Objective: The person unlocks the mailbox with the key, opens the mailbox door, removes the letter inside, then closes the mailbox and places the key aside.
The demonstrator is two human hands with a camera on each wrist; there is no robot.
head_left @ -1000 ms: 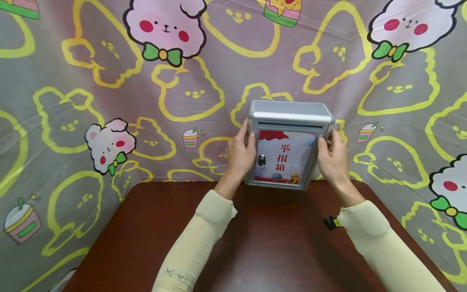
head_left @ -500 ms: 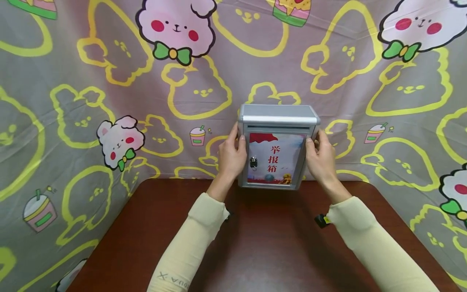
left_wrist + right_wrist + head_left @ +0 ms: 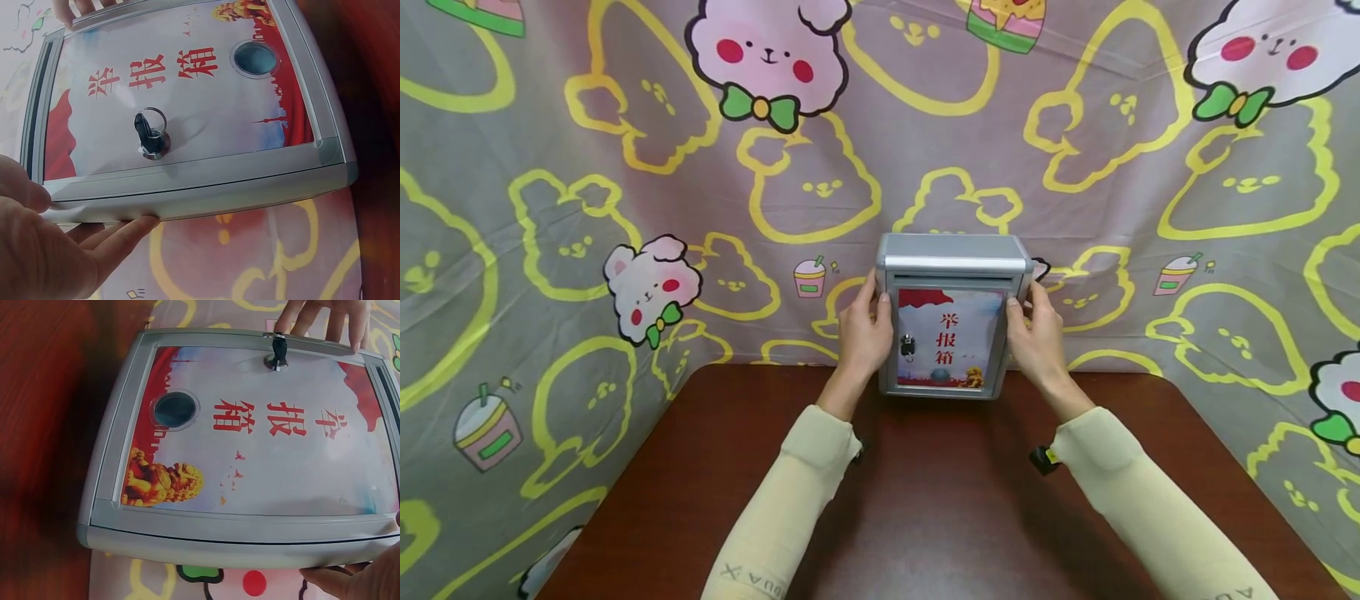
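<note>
A grey metal report box with red Chinese lettering stands upright between my two hands above the far part of the table. My left hand grips its left side, the thumb near the front edge and the fingers along the side. Likewise my right hand grips the right side. A slot runs under the box's top. In the left wrist view a key with a ring sits in the lock, and a round window shows near the bottom. Whether the box's base touches the table cannot be told.
The dark reddish-brown table spreads below my forearms. Behind it and at both sides hangs a grey-pink cloth printed with yellow outlines and cartoon animals. A black wrist device shows at my right cuff.
Both hands have carried the report box left and lower, and it now looks more upright. The head view has shifted slightly. The grip on both sides has stayed the same.
</note>
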